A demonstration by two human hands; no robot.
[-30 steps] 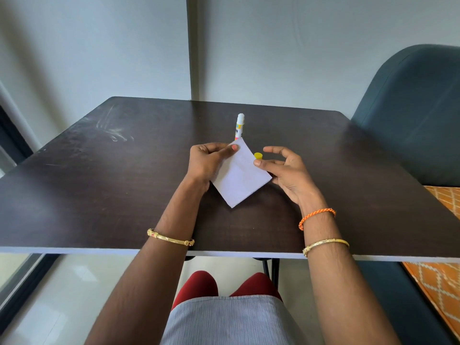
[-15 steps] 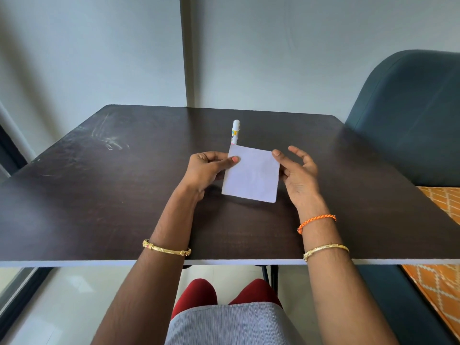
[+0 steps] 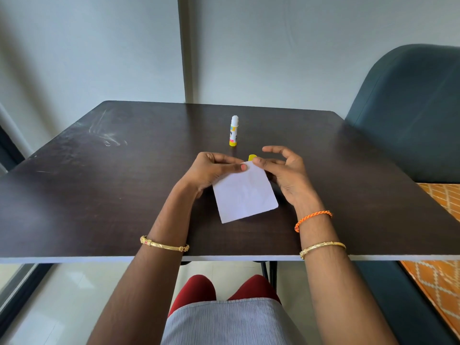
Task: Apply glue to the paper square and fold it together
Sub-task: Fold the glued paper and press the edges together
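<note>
Two hands in view: left hand [image 3: 211,170] and right hand [image 3: 286,175], both pinching the far corner of one white paper square [image 3: 245,195]. One glue stick [image 3: 234,130], uncapped and upright on the table. One yellow cap [image 3: 252,157], mostly hidden behind the fingertips. One dark table [image 3: 99,195]. One dark teal chair [image 3: 410,115] at the right. Three wrist ornaments: two gold bangles, one on the left wrist [image 3: 164,245] and one on the right wrist [image 3: 322,247], plus one orange braided band [image 3: 312,219] on the right wrist.

Dark table [image 3: 104,185] w/ scuffs – teal chair [image 3: 408,115] at right.
</note>
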